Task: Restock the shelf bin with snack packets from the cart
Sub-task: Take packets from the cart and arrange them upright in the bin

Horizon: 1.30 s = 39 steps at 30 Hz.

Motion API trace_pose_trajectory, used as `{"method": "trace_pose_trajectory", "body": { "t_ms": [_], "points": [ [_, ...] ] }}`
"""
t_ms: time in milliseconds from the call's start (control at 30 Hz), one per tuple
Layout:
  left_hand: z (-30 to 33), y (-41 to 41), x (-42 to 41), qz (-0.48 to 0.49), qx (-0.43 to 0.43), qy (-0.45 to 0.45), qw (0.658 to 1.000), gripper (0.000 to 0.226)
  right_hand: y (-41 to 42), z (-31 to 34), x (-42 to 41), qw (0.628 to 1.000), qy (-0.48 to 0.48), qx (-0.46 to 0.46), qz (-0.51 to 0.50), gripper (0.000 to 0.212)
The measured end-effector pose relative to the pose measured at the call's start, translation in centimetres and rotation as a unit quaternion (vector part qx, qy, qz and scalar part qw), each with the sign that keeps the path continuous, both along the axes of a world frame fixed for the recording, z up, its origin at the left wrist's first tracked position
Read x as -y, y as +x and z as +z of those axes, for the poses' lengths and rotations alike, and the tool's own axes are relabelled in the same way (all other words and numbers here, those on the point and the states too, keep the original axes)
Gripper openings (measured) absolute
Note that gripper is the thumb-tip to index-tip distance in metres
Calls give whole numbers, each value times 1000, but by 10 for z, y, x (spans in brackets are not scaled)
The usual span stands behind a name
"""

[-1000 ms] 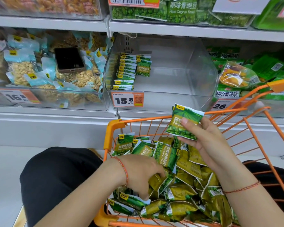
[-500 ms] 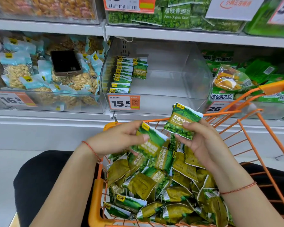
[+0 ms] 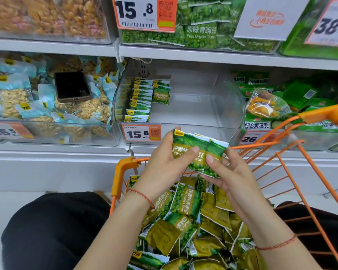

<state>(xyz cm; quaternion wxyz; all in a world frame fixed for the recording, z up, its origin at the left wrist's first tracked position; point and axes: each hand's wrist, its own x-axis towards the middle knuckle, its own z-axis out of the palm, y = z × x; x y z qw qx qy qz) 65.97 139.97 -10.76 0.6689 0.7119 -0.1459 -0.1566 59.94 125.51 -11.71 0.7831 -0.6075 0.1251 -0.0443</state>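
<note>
Both hands have drawn together since half a second ago: the left hand (image 3: 164, 168) has brought its packet up against the one in the right hand (image 3: 230, 172), so the two green pea packets (image 3: 197, 151) now overlap above the cart's front rim. Left fingers curl round the packets' left edge with the thumb laid across the printed face; the right thumb presses the front while its fingers support the lower edge from behind. Each wrist wears a thin red string.

Below the hands, the orange wire cart (image 3: 123, 168) is heaped with more of the same packets (image 3: 185, 227).

Behind the hands, the clear shelf bin (image 3: 228, 106) holds a neat row of packets (image 3: 141, 100) along its left wall, with the bin's floor bare beside them. A price tag reading 15.8 (image 3: 141, 132) hangs on the bin's front. A phone (image 3: 71, 86) lies on the nut packs in the bin to the left.
</note>
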Motion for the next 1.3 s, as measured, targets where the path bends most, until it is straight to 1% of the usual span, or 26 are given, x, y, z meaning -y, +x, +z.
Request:
{"method": "trace_pose_trajectory", "body": {
  "t_ms": [67, 100, 167, 200, 233, 267, 400, 467, 500, 600, 733, 800, 900, 967, 1067, 1167, 1200, 1300],
  "points": [
    [-1, 0, 2, 2, 10, 11, 1000, 37, 1, 2, -1, 1000, 8, 8, 3, 41],
    [-1, 1, 3, -4, 3, 8, 1000, 46, 1, 2, -1, 1000, 13, 11, 3, 40],
    [-3, 2, 5, -24, -21, -4, 999, 68, 1, 4, -3, 1000, 18, 10, 6, 33],
    [-2, 2, 5, -36, -30, -6, 999, 75, 1, 4, -4, 1000, 20, 9, 9, 28],
    [-1, 2, 6, -45, -35, -3, 998, 77, 1, 4, -5, 1000, 25, 6, 11, 25],
    [0, 2, 6, -51, -37, 0, 998, 74, 0, 4, -7, 999, 33, 2, 12, 25],
    [6, 4, 4, -62, -58, -10, 996, 50, 5, 11, -7, 997, 78, -3, 12, 28],
    [9, 7, 3, -66, -70, -32, 995, 33, 10, 17, -5, 995, 97, -3, 15, 26],
    [11, 9, 3, -66, -76, -48, 994, 29, 13, 21, -4, 994, 107, -4, 21, 27],
    [18, 17, 3, -57, -74, -91, 991, 25, 24, 31, -4, 993, 114, -6, 41, 32],
    [23, 27, 0, -48, -83, -121, 988, 23, 41, 40, -9, 995, 87, -8, 41, 34],
    [24, 33, -2, -42, -79, -121, 989, 28, 48, 42, -14, 996, 83, -12, 39, 28],
    [26, 46, -5, -34, -58, -97, 993, 58, 60, 44, -22, 998, 60, -17, 31, 21],
    [30, 55, -6, -29, -40, -84, 995, 62, 67, 48, -27, 998, 50, -19, 30, 22],
    [35, 72, -6, -3, -18, -74, 997, 63, 80, 54, -31, 998, 23, -10, 51, 29],
    [31, 89, -3, 23, 11, -52, 998, 69, 97, 59, -34, 995, -76, -2, 67, 49],
    [28, 94, -1, 29, 15, -41, 999, 72, 104, 60, -34, 993, -92, -1, 73, 52],
    [19, 108, 1, 54, 4, -18, 998, 79, 126, 57, -29, 993, -73, -16, 97, 54]
  ]
}}
